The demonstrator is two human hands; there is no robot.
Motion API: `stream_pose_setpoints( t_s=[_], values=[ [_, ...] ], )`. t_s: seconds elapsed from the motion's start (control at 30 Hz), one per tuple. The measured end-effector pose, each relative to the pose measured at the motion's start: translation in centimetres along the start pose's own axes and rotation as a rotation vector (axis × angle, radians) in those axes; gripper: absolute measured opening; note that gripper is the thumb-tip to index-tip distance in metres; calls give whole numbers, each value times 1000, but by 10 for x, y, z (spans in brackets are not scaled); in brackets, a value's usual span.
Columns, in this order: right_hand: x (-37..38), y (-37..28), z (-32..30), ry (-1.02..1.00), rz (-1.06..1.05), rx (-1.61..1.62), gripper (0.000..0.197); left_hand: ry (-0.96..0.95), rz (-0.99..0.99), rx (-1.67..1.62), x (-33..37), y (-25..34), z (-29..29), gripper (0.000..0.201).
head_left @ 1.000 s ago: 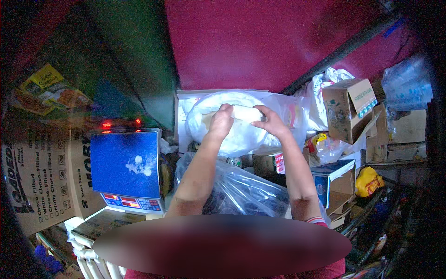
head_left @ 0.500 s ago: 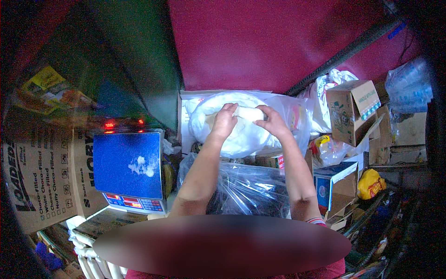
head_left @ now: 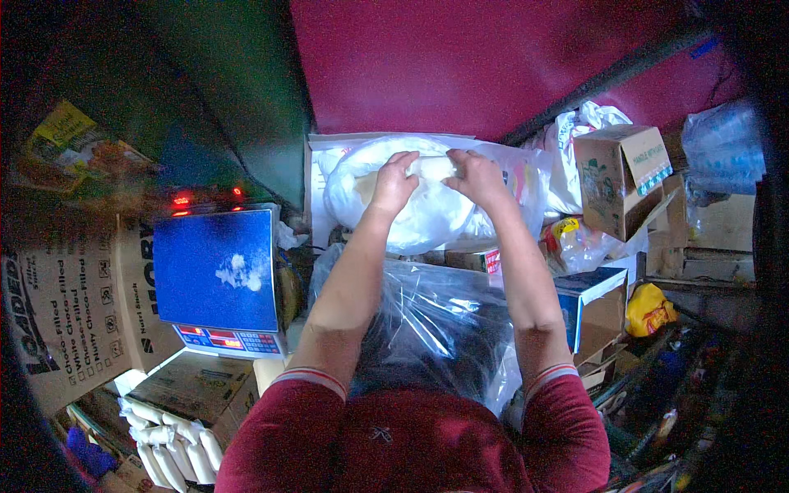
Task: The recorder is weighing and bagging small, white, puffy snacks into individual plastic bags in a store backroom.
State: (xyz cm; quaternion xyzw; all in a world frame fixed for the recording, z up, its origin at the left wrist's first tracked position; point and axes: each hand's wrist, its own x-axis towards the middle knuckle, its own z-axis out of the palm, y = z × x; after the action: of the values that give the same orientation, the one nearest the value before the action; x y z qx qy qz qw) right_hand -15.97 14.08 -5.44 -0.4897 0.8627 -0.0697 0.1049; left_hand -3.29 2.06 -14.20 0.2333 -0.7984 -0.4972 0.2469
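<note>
Between my two hands is a small plastic bag of white powder, lying roughly level. My left hand grips its left end with fingers and thumb. Its right end is pinched in my right hand. Directly beneath sits a large clear plastic bag, wide-mouthed and full of what looks like white powder. My fingers cover both ends of the small bag, so whether it is tied cannot be seen.
To the left stands a digital scale with powder on its blue top. Filled white tubular bags lie at lower left. Clear plastic sheeting spreads between my forearms. Cardboard boxes crowd the right side; a red panel rises behind.
The view has tipped, so the scene sits higher and my red sleeves now show. Both hands still hold the small bag, which has gone from slightly tilted to nearly level.
</note>
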Motion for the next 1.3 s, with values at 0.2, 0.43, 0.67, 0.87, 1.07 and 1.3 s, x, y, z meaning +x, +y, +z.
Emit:
stream_pose_setpoints(
  t_s=[0.2, 0.43, 0.67, 0.87, 1.07, 1.3],
  values=[
    [3, -19, -20, -35, -40, -235, 43, 33, 6, 19, 2, -1, 6, 45],
    [13, -32, -29, -15, -144, -469, 38, 18, -60, -56, 3, 8, 7, 43],
    [19, -41, -32, -147, -69, -477, 47, 17, -55, -92, 5, -1, 11, 41],
    [18, -36, -34, -133, -71, -437, 48, -64, -150, -341, 7, -18, 11, 45],
    [11, -44, -33, -105, -94, -424, 49, -92, -229, -363, 7, -10, 2, 46],
    [18, -75, -35, -54, -251, -759, 26, -73, -298, -343, 9, -5, 0, 48]
  ],
)
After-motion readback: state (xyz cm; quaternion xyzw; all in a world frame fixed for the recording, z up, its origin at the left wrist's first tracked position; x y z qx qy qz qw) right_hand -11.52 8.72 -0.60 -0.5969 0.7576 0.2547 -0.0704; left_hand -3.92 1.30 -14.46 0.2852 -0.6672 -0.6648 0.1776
